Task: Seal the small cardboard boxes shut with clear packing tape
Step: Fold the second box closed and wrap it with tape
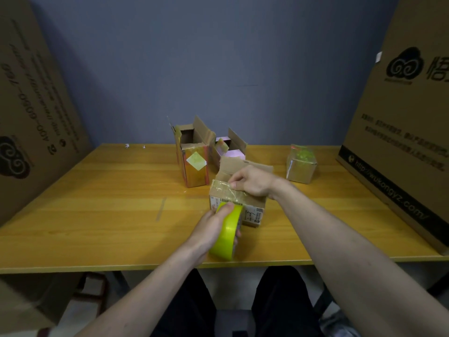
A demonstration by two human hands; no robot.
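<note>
While the tape runs over the near box (237, 205), we hold it taut.
Left hand (213, 229) grips the yellow-green tape roll (227, 235) just before the box; right hand (252, 182) fingers press the strip (224, 190) onto its top flap: rub flat.

Dim room, soft overhead light, no hard shadows. My view is wide-angle, so the table (97, 215) edge bows and the big cartons (401, 117) at both sides lean and stretch. Corners darken. Faint sheen on the tabletop behind the boxes, glare on the taped box (301, 164) far right and on the tape roll (227, 233) in my left hand (211, 227). Overall soft, slightly smeared; print on cartons blurry. Under the table it's murky.
</note>
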